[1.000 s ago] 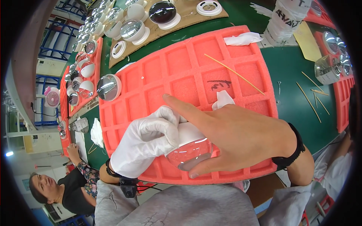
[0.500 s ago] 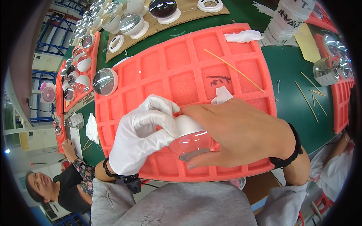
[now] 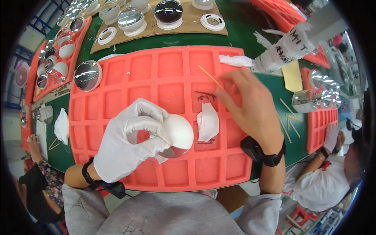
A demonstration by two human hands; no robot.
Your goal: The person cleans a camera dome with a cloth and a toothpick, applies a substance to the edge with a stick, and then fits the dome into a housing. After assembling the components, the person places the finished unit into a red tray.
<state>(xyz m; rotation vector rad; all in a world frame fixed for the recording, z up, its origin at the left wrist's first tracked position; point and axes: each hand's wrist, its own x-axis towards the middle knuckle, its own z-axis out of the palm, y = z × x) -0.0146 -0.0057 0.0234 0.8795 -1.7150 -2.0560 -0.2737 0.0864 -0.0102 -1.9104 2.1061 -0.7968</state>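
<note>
My left hand (image 3: pixel 131 137), in a white glove, pinches a ball (image 3: pixel 178 135) with a white cap and a clear lower part. The white side faces up, above the red foam tray (image 3: pixel 180 82), and the fingers cover the ball's left edge. My bare right hand (image 3: pixel 250 105) reaches over the tray's right side, thumb and fingers apart around a thin wooden stick (image 3: pixel 209 75). Part of the stick is hidden under the hand. Between my hands, a white cloth piece (image 3: pixel 208 122) lies on the tray.
A dark-and-white ball (image 3: pixel 88 75) sits at the tray's left corner. Balls on white rings stand on cardboard (image 3: pixel 156 33) behind it. A wrapped bottle (image 3: pixel 282 45) and loose sticks (image 3: pixel 289 121) are at right. Co-workers sit on both sides.
My right hand has left the ball and moved right and away to the stick. The left hand keeps the ball, now with its white side turned up. The view has shifted.
</note>
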